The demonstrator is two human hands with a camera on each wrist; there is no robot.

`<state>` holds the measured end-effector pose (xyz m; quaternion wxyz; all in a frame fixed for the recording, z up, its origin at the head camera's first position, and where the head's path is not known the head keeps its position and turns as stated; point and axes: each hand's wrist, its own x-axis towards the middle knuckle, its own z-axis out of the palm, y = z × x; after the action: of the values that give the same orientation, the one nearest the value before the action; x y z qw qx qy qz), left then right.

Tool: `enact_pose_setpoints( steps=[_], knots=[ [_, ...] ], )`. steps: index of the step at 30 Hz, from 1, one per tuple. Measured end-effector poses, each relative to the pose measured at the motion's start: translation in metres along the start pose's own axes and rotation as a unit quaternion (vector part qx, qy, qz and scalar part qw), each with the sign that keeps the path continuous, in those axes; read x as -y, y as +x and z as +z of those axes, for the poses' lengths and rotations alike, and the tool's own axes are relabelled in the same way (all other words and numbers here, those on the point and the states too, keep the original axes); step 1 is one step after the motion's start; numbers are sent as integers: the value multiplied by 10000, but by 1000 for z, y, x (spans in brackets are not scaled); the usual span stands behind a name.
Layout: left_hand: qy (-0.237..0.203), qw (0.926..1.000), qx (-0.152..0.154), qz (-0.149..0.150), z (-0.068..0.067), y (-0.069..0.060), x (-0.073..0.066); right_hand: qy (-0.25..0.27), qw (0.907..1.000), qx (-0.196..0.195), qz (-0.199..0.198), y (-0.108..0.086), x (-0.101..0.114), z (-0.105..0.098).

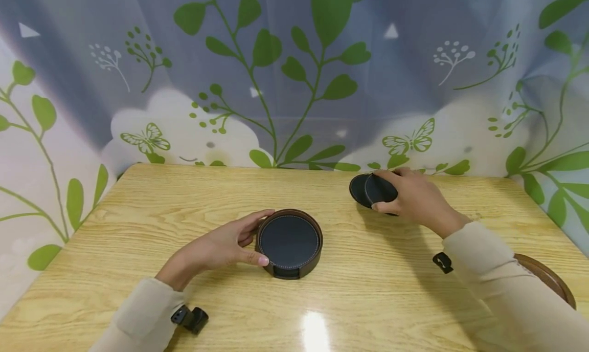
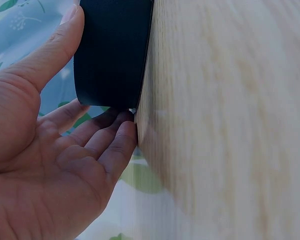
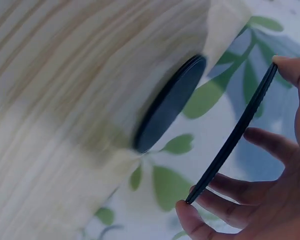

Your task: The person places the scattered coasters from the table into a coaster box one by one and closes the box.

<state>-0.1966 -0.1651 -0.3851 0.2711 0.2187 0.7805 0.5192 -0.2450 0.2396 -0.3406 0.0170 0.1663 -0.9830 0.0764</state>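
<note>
A round dark holder (image 1: pixel 306 270) stands on the table with a black stitched coaster (image 1: pixel 289 241) lying inside it. My left hand (image 1: pixel 221 245) is around its left side, thumb at the front and fingers behind; the left wrist view shows the thumb and fingers at the holder's dark wall (image 2: pixel 112 55). At the back right, my right hand (image 1: pixel 416 198) pinches a thin black disc (image 1: pixel 381 189) by its edges, thumb and fingertips at opposite sides. In the right wrist view the held disc (image 3: pixel 232 137) is edge-on, apart from another black disc (image 3: pixel 171 105) on the table.
A brown round rim (image 1: pixel 547 278) shows at the right, partly covered by the right sleeve (image 1: pixel 506 285). A patterned curtain (image 1: pixel 285 75) hangs behind the wooden table (image 1: pixel 221 188). Each wrist carries a small black device, the left one (image 1: pixel 189 319) near the front.
</note>
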Motion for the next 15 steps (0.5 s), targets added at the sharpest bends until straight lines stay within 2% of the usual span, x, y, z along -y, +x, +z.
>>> enact_pose_setpoints(
  steps=[15],
  knots=[
    [41,10000,-10,5,0,0,-1,192,9976,-147,-652,-7,64,1]
  ],
)
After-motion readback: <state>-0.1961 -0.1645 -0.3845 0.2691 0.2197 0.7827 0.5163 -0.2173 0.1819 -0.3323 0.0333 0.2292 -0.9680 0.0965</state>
